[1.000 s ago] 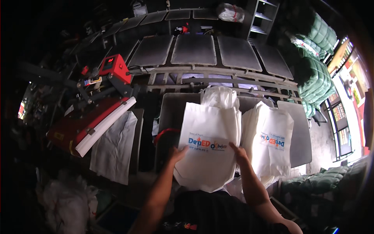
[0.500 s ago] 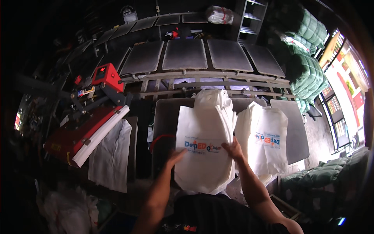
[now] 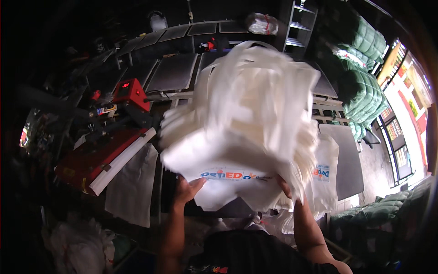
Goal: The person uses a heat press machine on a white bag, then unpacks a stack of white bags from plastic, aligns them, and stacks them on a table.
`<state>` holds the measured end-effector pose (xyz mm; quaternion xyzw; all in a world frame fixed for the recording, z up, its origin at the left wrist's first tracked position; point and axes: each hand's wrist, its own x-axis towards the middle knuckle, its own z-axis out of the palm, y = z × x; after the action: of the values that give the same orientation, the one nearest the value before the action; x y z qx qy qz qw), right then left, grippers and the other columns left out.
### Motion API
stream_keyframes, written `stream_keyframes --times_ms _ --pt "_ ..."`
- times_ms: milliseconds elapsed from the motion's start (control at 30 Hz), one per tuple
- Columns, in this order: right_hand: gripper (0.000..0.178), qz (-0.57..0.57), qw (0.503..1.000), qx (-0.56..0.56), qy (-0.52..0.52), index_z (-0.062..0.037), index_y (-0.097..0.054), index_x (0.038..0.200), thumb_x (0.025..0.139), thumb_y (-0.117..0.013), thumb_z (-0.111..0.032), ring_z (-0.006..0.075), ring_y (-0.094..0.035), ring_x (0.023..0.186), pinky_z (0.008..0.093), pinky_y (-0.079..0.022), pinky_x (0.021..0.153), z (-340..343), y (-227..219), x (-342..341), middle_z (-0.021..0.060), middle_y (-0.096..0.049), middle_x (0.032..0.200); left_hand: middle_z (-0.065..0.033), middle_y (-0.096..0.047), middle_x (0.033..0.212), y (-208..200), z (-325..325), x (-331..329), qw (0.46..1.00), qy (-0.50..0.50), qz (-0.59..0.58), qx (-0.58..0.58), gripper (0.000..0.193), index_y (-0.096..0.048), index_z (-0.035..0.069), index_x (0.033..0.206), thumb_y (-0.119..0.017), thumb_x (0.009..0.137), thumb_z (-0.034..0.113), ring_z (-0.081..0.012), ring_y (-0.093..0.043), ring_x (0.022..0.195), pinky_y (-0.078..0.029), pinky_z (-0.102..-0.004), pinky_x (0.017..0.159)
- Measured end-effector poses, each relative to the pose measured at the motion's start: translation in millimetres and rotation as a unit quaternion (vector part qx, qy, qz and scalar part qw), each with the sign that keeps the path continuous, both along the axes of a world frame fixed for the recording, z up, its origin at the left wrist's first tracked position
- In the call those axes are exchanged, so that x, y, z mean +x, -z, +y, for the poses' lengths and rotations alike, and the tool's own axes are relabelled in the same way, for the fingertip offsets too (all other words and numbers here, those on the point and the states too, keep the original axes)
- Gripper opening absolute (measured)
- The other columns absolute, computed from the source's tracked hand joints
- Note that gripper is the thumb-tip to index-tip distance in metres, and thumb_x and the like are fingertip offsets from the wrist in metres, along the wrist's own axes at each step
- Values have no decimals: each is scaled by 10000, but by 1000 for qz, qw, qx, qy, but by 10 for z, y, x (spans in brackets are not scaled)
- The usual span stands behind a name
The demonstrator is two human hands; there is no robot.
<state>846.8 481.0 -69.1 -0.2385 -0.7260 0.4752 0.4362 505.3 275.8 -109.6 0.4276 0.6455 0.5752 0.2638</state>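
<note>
A thick stack of white cloth tote bags point(image 3: 223, 148) with a coloured print fills the middle, raised above the work table and blurred by motion at its far end. My left hand point(image 3: 188, 190) grips its near left side, thumb on top and fingers beneath. On the near right side my right hand point(image 3: 285, 186) is closed on the same stack, its fingers partly hidden by the folds. Loose handle loops flop at the far end. Another pile of printed white bags point(image 3: 327, 176) lies to the right, partly covered by the raised stack.
A red heat press point(image 3: 102, 162) stands at left, with a white bag point(image 3: 130, 194) on its lower plate. Dark flat panels point(image 3: 172, 73) line the racks behind. Green wrapped bales point(image 3: 365, 96) are piled at right, near a ladder point(image 3: 299, 25). White plastic bags point(image 3: 77, 242) sit at lower left.
The bag stack has come up off the table, fanning out and bending in the middle. My hands have spread apart, the left moving left and the right slightly right.
</note>
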Motion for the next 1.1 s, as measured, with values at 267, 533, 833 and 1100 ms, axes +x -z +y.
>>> stream_keyframes --times_ms 267,533,833,1100 --pt "593 -17 999 -47 -8 48 -506 1363 808 -703 -21 229 -627 1133 343 -480 993 -180 -26 -2 168 -658 1243 -108 -653 1245 -176 -199 -34 995 8 98 7 456 -574 -13 1327 -705 932 174 -208 -614 1145 -479 -387 1018" --pt "564 -33 997 -68 -6 49 -522 1348 821 -698 -44 229 -632 1123 347 -488 979 -213 -242 14 171 -661 1238 -112 -654 1245 -530 -415 129 997 -9 73 20 425 -588 -7 1308 -691 938 175 -225 -618 1146 -478 -396 1019" --pt "534 -26 996 -86 3 51 -539 1332 835 -693 -69 230 -636 1112 351 -497 964 -167 -488 53 175 -664 1232 -118 -656 1245 -699 -468 128 997 -11 76 28 392 -604 1 1287 -675 945 177 -245 -622 1146 -477 -406 1021" --pt "509 -34 992 -121 6 52 -554 1318 848 -688 -92 231 -641 1103 355 -505 950 -56 -496 -2 178 -667 1226 -123 -657 1245 -752 -351 48 996 -5 77 40 364 -618 7 1268 -662 951 179 -262 -626 1147 -476 -415 1023"
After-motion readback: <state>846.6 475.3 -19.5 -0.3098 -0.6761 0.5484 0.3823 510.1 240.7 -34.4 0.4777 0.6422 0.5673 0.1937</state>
